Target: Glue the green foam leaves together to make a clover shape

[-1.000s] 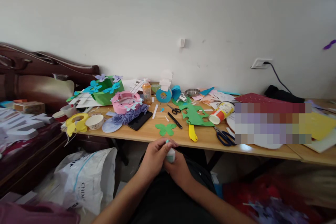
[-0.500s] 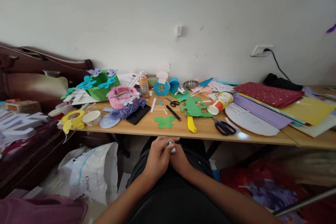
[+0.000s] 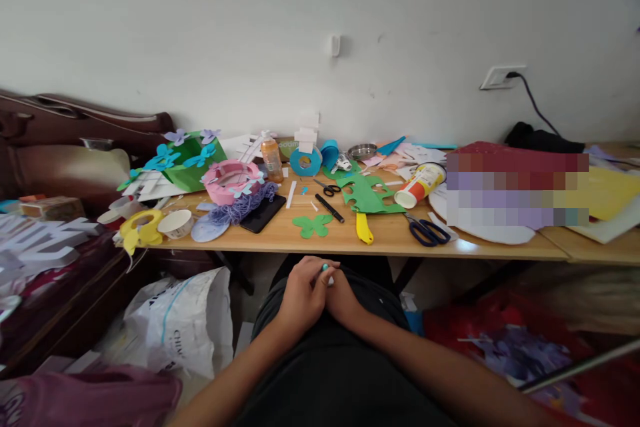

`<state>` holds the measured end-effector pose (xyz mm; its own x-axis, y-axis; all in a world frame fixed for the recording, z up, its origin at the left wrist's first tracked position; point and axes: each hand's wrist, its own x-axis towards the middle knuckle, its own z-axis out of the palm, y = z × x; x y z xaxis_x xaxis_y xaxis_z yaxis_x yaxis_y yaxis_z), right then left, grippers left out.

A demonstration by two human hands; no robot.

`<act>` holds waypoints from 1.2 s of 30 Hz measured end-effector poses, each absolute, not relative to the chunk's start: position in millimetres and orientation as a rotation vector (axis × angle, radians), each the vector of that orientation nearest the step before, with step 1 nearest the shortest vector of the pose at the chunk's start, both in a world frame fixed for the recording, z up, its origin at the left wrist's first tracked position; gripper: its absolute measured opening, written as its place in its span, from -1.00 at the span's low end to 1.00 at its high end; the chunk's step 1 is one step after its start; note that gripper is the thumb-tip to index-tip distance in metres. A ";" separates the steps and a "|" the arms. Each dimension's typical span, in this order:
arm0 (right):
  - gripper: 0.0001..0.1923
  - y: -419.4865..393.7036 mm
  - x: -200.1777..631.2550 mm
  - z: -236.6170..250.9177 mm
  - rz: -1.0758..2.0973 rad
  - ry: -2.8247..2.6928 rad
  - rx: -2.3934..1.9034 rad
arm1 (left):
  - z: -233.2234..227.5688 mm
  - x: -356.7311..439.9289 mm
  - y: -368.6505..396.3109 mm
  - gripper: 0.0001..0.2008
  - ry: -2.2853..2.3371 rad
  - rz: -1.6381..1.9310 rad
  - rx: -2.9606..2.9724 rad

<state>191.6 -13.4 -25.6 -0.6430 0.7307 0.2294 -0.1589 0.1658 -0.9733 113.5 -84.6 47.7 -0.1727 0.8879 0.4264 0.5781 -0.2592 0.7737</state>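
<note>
White and teal, the small glue bottle [image 3: 327,275] sits in the lap, below the bench [image 3: 350,240]. Left hand [image 3: 303,293] and right hand [image 3: 345,299] both grip it tight. Squeezing hard could spill glue on the black pants [image 3: 330,373].

Craft-littered wooden table [image 3: 350,240]

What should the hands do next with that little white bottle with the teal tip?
Probably lift the small bottle up to the table. Both the left hand and right hand clasp it low over the lap, while the green paper clover lies just above on the table edge.
</note>
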 end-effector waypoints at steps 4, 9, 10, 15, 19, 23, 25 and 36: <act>-0.76 -13.5 190.0 -25.7 1.629 -1.655 -0.514 | 47.7 112.3 -81.5 -0.74 1.713 1.311 1.757; -0.79 -14.5 192.7 -22.8 1.677 -1.620 -0.502 | 49.4 109.4 -79.6 -0.70 1.659 1.220 1.764; -0.80 -14.7 193.9 -21.8 1.686 -1.619 -0.501 | 50.2 108.5 -79.2 -0.70 1.642 1.199 1.771; -0.82 -14.7 200.9 -18.7 1.727 -1.634 -0.512 | 56.7 99.7 -78.6 -0.70 1.547 1.074 1.827; -0.80 -12.4 203.1 -19.5 1.758 -1.666 -0.542 | 59.9 89.9 -79.1 -0.67 1.453 0.979 1.857; -0.79 -11.7 200.0 -20.3 1.788 -1.690 -0.608 | 49.9 81.2 -75.0 -0.64 1.448 0.999 1.786; -0.76 -13.6 198.7 -17.7 1.810 -1.699 -0.655 | 40.1 78.3 -74.0 -0.61 1.401 1.021 1.721; -0.44 102.7 190.2 79.2 1.154 -1.829 -0.664 | 90.6 89.4 -135.8 -0.51 1.030 0.568 1.921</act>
<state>190.2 102.7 79.2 -0.4961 0.7818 0.3776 -0.0042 0.4328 -0.9015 89.4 -135.8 90.6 0.5556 0.8314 -0.0041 0.4396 -0.2896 0.8502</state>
